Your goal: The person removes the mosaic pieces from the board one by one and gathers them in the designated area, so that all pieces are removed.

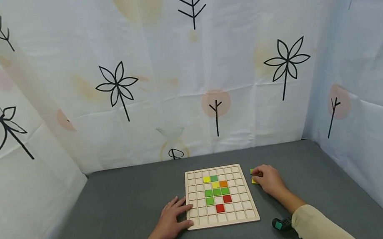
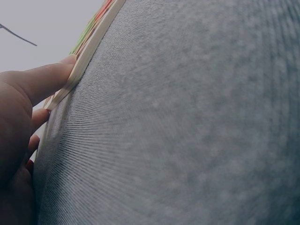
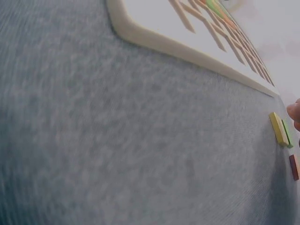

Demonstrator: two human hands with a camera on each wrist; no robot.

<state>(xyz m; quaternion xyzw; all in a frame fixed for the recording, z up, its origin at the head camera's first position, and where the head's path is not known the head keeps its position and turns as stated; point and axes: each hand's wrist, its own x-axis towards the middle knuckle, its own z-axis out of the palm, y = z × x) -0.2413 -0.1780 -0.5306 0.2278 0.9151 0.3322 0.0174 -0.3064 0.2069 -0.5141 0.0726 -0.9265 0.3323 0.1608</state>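
A square wooden grid board (image 1: 240,215) lies on the table, with yellow, green, orange and red square tiles in some middle cells. My left hand (image 1: 168,221) rests at its left edge, fingers spread; in the left wrist view the thumb (image 2: 49,79) touches the board's side. Just beyond the right edge, my right hand (image 1: 272,181) is over a few loose tiles, fingers bent. A yellow tile (image 1: 253,180) and a green tile (image 1: 251,170) peek out beside its fingertips. Whether those fingers pinch a tile is hidden. The right wrist view also has a red tile (image 3: 294,167) there.
The grey cloth-covered table (image 1: 128,197) extends around the board. White patterned curtains (image 1: 165,56) hang behind it and along both sides. A black strap device with a green patch (image 1: 279,224) sits at my right wrist.
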